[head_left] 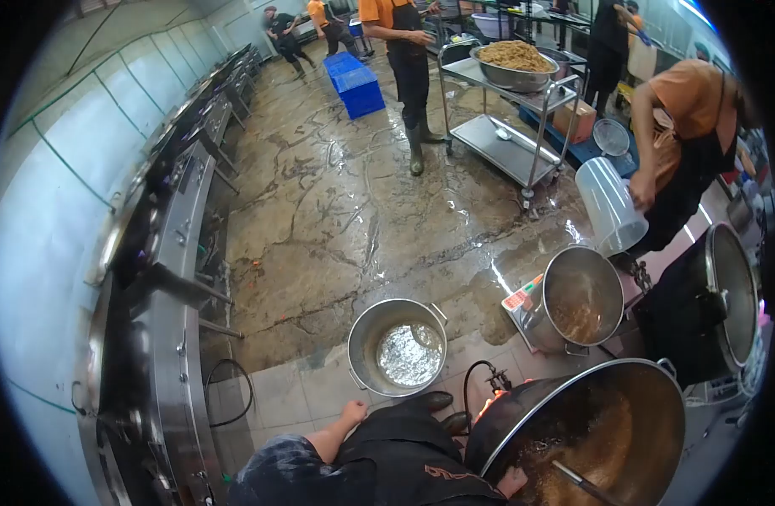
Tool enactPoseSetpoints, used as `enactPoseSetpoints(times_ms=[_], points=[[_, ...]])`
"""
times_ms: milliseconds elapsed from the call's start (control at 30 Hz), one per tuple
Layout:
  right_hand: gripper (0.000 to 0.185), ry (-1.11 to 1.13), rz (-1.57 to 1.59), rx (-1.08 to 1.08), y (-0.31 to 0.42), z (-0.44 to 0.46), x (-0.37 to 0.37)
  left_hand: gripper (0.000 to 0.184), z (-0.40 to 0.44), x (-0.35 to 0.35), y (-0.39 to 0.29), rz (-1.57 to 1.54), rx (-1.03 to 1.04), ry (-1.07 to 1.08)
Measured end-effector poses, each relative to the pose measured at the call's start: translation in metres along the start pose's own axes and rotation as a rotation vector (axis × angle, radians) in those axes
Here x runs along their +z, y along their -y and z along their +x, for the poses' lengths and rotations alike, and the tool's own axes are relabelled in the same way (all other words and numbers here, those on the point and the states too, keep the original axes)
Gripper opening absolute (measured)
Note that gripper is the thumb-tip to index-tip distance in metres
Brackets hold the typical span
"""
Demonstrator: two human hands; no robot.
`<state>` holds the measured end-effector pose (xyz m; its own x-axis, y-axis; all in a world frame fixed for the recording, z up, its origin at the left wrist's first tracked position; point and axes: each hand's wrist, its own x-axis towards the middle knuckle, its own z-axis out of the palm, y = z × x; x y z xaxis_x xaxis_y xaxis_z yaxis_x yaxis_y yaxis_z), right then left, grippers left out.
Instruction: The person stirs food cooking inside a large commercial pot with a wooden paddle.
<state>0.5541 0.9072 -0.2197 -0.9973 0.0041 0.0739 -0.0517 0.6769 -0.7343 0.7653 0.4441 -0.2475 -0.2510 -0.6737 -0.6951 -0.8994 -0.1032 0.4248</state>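
My left hand [354,411] hangs just below the rim of a large metal pot [358,350] on the floor. Its fingers look curled, and nothing shows in them. My right hand [512,481] is low in front of my apron, beside the rim of a big tilted-looking cauldron [522,422]; its fingers are too small to make out. Inside the cauldron is brown liquid, with the long handle of a utensil [581,482] sticking out. A burner flame [491,403] glows at the cauldron's side.
At right, a person tips a clear plastic bucket [607,202] near a pot of brownish liquid [543,316] on a scale [518,299]. A trolley [489,139] carries a heaped bowl [514,78]. Steel stoves [172,337] line the left; wet floor lies ahead, with blue crates [358,93] and other people.
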Motion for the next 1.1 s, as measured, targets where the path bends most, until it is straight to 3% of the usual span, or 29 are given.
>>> enactPoseSetpoints(times_ms=[33, 100, 167, 200, 233, 267, 300, 367, 400, 433, 500, 567, 600, 667, 733, 833, 900, 933, 1000, 1033, 1100], points=[[0.021, 0.078, -0.308, -0.094, 0.006, -0.010, 0.007, 0.028, 0.007, -0.007, -0.004, 0.012, 0.015, 0.001], [0.026, -0.263, 0.283, 0.249, 0.024, 0.056, 0.012, 0.028, 0.003, 0.002, -0.003, 0.084, 0.033, 0.007], [0.028, -0.098, 0.874, 0.373, 0.110, 0.096, -0.032, 0.028, 0.005, 0.009, -0.003, 0.044, 0.014, -0.005], [0.030, -0.178, 0.934, 0.330, 0.111, 0.080, -0.031, 0.028, 0.010, 0.013, 0.006, 0.042, 0.013, 0.003], [0.025, -0.268, 0.818, 0.359, 0.089, 0.040, -0.019, 0.028, 0.017, 0.012, 0.004, 0.047, 0.019, 0.017], [0.016, -0.124, 0.186, -0.077, -0.049, -0.015, 0.005, 0.030, 0.007, 0.007, -0.011, 0.173, 0.035, 0.029], [0.016, -0.137, 0.187, -0.083, -0.071, -0.028, 0.001, 0.030, -0.002, 0.007, -0.025, 0.169, 0.048, 0.030], [0.023, -0.102, -0.394, -0.247, -0.084, -0.042, 0.007, 0.033, -0.004, -0.001, -0.023, 0.146, 0.014, 0.010], [0.022, -0.269, -0.210, -0.072, -0.079, -0.014, 0.020, 0.034, 0.001, -0.002, -0.019, 0.138, 0.032, -0.006], [0.021, -0.460, 0.008, 0.068, -0.023, 0.028, 0.020, 0.034, -0.001, -0.002, -0.020, 0.130, 0.032, -0.007], [0.017, -0.228, 0.554, 0.238, -0.006, 0.106, -0.004, 0.036, 0.000, -0.005, -0.034, 0.119, -0.076, 0.050], [0.019, -0.222, 0.927, 0.232, 0.096, 0.121, -0.040, 0.038, 0.019, 0.005, -0.029, 0.187, -0.064, 0.013], [0.022, -0.233, 0.965, 0.286, 0.075, 0.097, -0.030, 0.027, 0.016, 0.006, -0.034, 0.287, 0.099, -0.079], [0.022, -0.223, 0.446, 0.005, -0.065, 0.012, 0.017, 0.028, 0.011, 0.005, -0.048, 0.293, 0.119, -0.064], [0.022, -0.291, 0.298, -0.058, -0.071, 0.029, 0.029, 0.028, 0.016, 0.012, -0.042, 0.269, 0.108, -0.030], [0.021, -0.503, -0.172, -0.201, -0.065, 0.044, 0.034, 0.028, 0.020, 0.012, -0.036, 0.213, 0.121, -0.068], [0.027, -0.304, 0.518, 0.461, 0.055, 0.111, -0.011, 0.028, 0.022, 0.013, -0.046, 0.249, 0.022, -0.012], [0.027, -0.317, 0.533, 0.451, 0.056, 0.117, -0.018, 0.028, 0.022, 0.015, -0.056, 0.246, 0.043, -0.019], [0.014, -0.314, 1.038, 0.302, 0.054, 0.116, -0.021, 0.030, 0.015, 0.014, -0.056, 0.289, 0.175, -0.012], [0.013, -0.324, 1.050, 0.300, 0.050, 0.092, -0.011, 0.030, 0.010, 0.009, -0.058, 0.306, 0.180, -0.014], [0.015, -0.370, 0.587, 0.167, -0.007, 0.031, 0.023, 0.032, 0.005, 0.011, -0.072, 0.368, 0.157, -0.054]])
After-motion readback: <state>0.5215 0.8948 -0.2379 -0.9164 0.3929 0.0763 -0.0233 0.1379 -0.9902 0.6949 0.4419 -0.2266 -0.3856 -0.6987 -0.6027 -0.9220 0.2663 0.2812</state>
